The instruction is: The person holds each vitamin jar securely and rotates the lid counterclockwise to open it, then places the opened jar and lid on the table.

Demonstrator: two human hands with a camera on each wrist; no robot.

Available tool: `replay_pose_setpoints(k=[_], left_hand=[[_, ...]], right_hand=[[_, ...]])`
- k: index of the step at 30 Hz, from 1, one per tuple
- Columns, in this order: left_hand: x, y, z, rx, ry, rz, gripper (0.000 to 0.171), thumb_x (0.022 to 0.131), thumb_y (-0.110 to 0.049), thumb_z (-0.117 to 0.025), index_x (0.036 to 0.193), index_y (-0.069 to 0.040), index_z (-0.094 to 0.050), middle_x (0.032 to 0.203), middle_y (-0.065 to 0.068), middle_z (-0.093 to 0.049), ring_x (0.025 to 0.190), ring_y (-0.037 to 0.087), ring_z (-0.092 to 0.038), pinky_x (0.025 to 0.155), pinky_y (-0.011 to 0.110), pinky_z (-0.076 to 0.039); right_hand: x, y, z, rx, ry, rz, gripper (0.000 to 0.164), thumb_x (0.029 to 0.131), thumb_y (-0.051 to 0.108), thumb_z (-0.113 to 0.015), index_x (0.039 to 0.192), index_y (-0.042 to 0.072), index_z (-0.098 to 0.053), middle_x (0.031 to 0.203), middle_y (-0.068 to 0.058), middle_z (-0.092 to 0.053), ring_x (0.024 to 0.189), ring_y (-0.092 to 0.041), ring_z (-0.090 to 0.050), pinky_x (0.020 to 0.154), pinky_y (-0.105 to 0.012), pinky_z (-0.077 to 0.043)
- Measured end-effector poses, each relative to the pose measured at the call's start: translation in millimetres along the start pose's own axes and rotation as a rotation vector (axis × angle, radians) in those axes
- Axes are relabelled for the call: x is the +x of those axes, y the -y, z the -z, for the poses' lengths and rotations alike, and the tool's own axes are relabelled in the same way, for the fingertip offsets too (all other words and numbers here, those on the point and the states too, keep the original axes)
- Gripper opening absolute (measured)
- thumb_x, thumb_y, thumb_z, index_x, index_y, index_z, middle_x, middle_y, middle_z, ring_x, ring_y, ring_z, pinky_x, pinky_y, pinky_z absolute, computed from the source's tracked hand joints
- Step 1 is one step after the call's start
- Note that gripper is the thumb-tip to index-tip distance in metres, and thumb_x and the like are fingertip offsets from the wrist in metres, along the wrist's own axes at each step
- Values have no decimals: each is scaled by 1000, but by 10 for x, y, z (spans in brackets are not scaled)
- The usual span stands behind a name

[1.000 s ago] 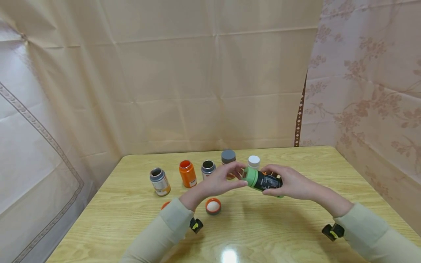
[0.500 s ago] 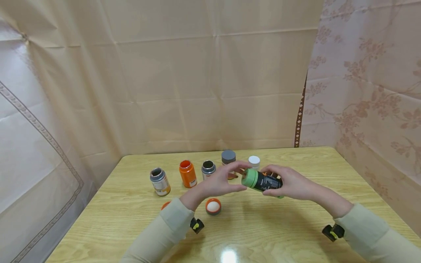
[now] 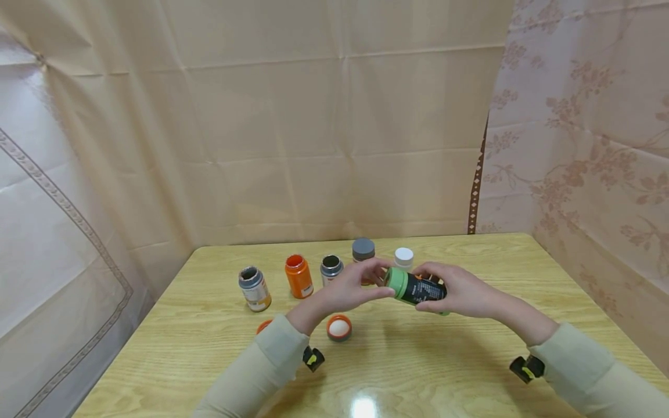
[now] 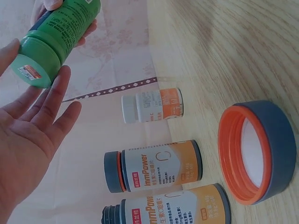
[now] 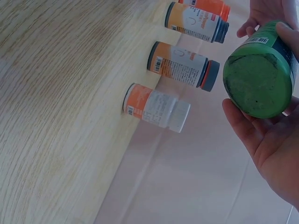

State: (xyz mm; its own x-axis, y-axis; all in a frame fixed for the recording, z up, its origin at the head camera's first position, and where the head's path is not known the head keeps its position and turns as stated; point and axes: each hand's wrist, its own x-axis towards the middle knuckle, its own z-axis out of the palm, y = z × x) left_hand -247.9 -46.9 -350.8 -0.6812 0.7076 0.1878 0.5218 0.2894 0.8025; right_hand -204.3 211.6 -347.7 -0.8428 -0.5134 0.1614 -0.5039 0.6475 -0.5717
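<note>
green bottle (image 3: 416, 289) tilted between hands (image 3: 349, 290) (image 3: 464, 291), left seemingly pinching

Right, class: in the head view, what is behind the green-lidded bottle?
A white-lidded bottle: its lid shows, but its lower body is covered by the green-lidded bottle.

Capped green-and-black bottle (image 3: 416, 288), tilted midair

Around me, creased beige sheeting (image 3: 261, 128) hangs at 12 o'clock, pale pink flower-patterned sheeting (image 3: 590, 116) at 2 and whitish brown-bordered sheeting (image 3: 36, 249) at 10. Before me spreads a yellowish wood-grained tabletop (image 3: 172, 325), with a white glare of light (image 3: 363, 407) at 6.
</note>
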Motion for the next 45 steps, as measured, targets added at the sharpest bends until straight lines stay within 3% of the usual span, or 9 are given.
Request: replay_pose_setpoints(k=[4,9,14,19,26,37,45], left_hand=[[-4,0,4,39,-1,5,45,90,-29,-72,130,-16,-55,103,-5,-62,96,12,-61,92,36,-48],[-20,-7,31,79,2,-9,57,87,-33,-74,137,-20,-49,121,-6,-59,110,20,-57,93,33,-46],[-19,-12,51,77,25,-69,62,85,-23,-78,138,-24,-47,130,-5,-57,112,14,-55,93,34,-47],[-11,-10,50,73,55,-108,61,84,-11,-77,138,-20,-50,129,-7,-56,110,10,-55,93,36,-47],[-9,-22,47,69,55,-97,57,86,-11,-75,137,-20,-51,126,-6,-56,104,10,-56,92,36,-47],[1,3,16,57,15,3,43,90,-29,-72,128,-15,-57,96,-7,-62,86,9,-60,88,33,-49],[4,4,34,124,2,-17,61,87,-36,-74,139,-17,-49,121,-5,-60,106,11,-56,92,31,-46]], right_hand=[[-2,9,4,4,2,-4,56,80,41,-79,122,13,-57,97,2,-60,83,-16,-58,65,-28,-52],[-13,15,26,-1,-4,-1,54,80,38,-80,122,12,-58,99,1,-61,85,-17,-59,67,-28,-52],[-30,7,49,-18,-5,-1,58,80,42,-79,122,10,-58,100,0,-62,87,-18,-59,70,-30,-51],[-28,0,44,-14,-2,0,57,80,42,-79,122,11,-58,99,1,-62,87,-19,-59,70,-29,-51],[-23,2,39,-5,-7,1,58,80,43,-79,123,10,-58,99,0,-62,87,-19,-59,69,-30,-51],[-22,18,29,5,6,-12,59,79,43,-79,124,11,-57,98,1,-61,86,-18,-58,68,-28,-52],[-32,11,45,-11,-2,-26,58,79,42,-79,124,12,-57,99,1,-61,86,-17,-58,69,-29,-52]])
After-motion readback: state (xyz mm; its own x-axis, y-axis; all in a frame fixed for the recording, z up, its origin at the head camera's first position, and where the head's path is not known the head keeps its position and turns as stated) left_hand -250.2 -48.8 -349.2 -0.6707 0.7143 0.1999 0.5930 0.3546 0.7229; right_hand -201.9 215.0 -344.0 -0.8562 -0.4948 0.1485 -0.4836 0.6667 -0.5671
